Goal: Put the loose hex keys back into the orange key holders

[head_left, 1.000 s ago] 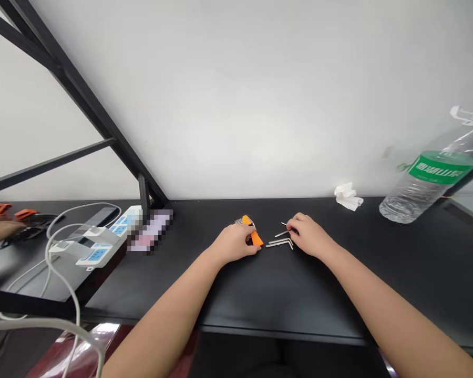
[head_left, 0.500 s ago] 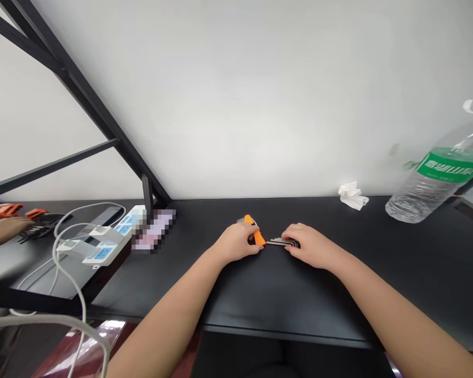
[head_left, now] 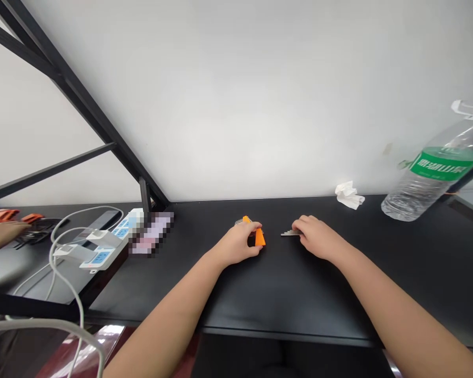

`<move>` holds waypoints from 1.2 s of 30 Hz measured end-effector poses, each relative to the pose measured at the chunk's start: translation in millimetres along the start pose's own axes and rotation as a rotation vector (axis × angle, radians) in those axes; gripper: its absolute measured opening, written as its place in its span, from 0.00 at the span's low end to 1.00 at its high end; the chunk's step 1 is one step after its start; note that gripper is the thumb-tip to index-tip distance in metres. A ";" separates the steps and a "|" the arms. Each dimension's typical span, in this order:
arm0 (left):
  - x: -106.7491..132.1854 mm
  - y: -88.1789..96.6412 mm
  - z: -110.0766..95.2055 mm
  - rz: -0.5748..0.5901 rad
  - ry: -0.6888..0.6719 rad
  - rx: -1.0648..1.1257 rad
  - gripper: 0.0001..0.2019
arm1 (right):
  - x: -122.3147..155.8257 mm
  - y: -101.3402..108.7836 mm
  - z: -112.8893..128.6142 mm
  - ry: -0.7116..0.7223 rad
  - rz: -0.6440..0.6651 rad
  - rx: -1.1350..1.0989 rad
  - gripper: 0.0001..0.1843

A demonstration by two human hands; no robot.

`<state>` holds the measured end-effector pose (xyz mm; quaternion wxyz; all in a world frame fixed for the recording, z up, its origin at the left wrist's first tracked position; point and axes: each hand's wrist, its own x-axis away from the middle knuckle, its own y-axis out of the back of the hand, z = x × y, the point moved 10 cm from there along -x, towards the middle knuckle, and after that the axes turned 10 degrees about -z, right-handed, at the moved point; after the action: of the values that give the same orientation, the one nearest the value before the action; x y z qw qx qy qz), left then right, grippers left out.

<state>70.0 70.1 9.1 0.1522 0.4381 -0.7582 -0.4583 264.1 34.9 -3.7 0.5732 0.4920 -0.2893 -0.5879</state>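
Just changed: the thin silver metal hex keys (head_left: 288, 232), lately spread loose, now sit in one tight bundle, drawn slightly apart from the orange plastic key holder (head_left: 259, 237).
Left hand (head_left: 236, 245): fingers curled shut round the holder, low over the matte black tabletop (head_left: 260, 294).
Right hand (head_left: 318, 239): fingertips closed over the bundle on the tabletop.
Textures: keys slim and shiny, straight ends showing; holder smooth and wedge-like.

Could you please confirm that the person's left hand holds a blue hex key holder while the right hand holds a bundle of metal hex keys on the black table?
Not quite: the head view shows the left hand gripping an orange holder, not a blue one. The right hand does hold the hex keys on the black table.
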 end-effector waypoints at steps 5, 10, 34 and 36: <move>2.8 2.3 -22.5 -0.035 -0.107 0.096 0.25 | -0.8 10.3 27.6 -0.034 -0.040 -0.357 0.11; 7.0 2.1 -49.3 -0.034 -0.246 0.121 0.21 | 3.8 -18.6 53.6 -0.177 0.183 -0.915 0.15; -2.3 -1.4 -11.4 -0.043 -0.089 -0.264 0.13 | -1.5 13.8 -82.8 -0.603 -0.124 -0.256 0.12; -1.8 -1.7 -11.4 -0.041 -0.094 -0.252 0.13 | -1.2 8.4 -88.7 -0.613 -0.065 -0.227 0.10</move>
<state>79.1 64.8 14.1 0.1608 0.4089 -0.6918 -0.5731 348.0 54.5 -26.7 0.4915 0.2342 -0.3650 -0.7552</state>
